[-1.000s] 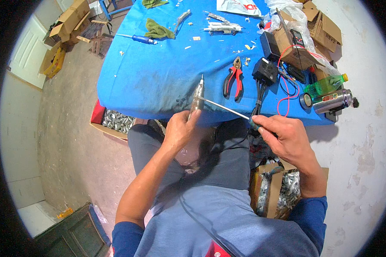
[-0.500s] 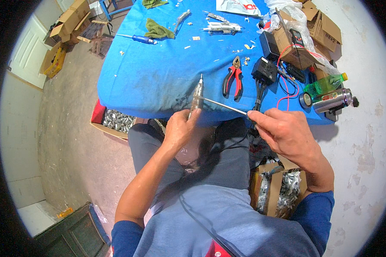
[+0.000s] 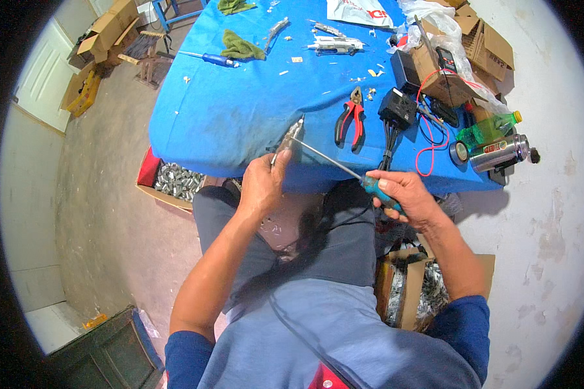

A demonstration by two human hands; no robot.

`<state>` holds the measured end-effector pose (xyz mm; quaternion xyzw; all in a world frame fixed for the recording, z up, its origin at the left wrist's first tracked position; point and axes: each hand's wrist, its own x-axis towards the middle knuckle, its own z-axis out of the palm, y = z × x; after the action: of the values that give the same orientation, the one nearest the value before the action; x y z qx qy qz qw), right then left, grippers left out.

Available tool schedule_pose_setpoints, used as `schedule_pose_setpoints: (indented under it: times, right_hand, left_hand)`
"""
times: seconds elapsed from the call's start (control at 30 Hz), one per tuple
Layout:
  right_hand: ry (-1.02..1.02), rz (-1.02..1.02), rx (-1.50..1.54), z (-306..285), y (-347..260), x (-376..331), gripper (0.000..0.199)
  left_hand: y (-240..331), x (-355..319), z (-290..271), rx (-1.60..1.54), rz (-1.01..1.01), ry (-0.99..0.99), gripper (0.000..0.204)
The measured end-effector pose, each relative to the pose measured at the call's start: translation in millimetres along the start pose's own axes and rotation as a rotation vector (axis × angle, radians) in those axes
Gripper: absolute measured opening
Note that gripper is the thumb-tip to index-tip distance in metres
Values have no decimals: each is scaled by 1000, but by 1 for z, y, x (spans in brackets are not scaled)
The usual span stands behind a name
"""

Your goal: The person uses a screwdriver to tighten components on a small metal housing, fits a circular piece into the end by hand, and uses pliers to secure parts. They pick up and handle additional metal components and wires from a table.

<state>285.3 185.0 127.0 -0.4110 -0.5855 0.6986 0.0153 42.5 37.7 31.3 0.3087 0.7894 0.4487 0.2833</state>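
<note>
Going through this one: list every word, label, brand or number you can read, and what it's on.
Wording is left uncopied; print shows on these:
White bag: large red lettering.
Steel flask: small label, too small to read surely.
Cardboard box at far right: dark print, too small to read surely.
Black box with cables: faint pale marking, too small to read.

Workpiece [image 3: 290, 134] in left hand [image 3: 263, 185], screwdriver [image 3: 371, 184] in right hand [image 3: 410, 198], pliers [image 3: 355, 104] on table [image 3: 207, 123] behind, bottle [image 3: 490, 130] farther right

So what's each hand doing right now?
Left hand: closed, holding a slim metallic piece.
Right hand: closed around a screwdriver's teal handle.
</note>
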Motion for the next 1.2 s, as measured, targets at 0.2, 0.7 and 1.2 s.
schedule_pose_setpoints:
  times: [0.2,0.7,1.2]
  right_hand:
    - [203,-640,-623,13,24,-1,28]
    - [155,-620,-900,7,-19,-19,28]
    - [39,-678,-1002,5,-31,-6,29]
  left_hand:
    - [-20,0,0,-69,-103,-174,61]
    - [-25,2,1,-33,-47,-181,63]
    - [-30,2,2,-78,-44,-191,62]
